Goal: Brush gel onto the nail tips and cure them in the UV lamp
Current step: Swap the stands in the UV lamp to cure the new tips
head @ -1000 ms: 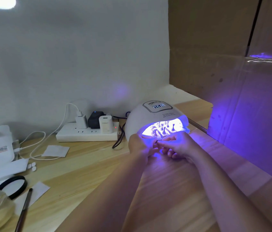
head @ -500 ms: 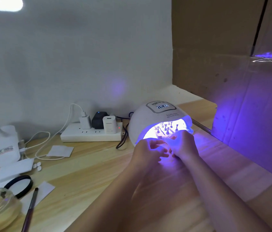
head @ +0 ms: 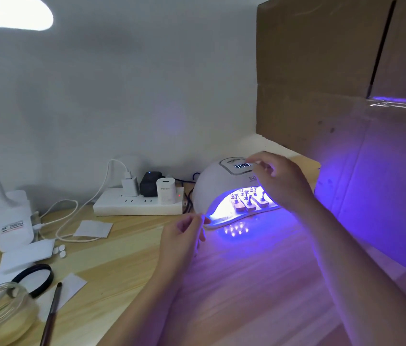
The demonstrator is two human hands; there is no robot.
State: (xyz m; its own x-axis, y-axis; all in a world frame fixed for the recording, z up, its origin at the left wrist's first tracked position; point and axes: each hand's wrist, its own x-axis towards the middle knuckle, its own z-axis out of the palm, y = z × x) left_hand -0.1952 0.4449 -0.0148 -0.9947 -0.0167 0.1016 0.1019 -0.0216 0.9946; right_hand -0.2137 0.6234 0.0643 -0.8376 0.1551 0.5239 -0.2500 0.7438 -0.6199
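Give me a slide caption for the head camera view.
Nail tips on stands cure inside the lit UV lamp while the right hand reaches over its top panel.

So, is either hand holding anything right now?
Nothing. The right hand reaches over the UV lamp near its display; the left hand hovers empty beside the opening.

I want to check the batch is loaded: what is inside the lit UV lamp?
Inside the UV lamp, small nail tips on stands sit on wooden blocks under violet light. The right hand covers the opening's right end, and the dome hides the back.
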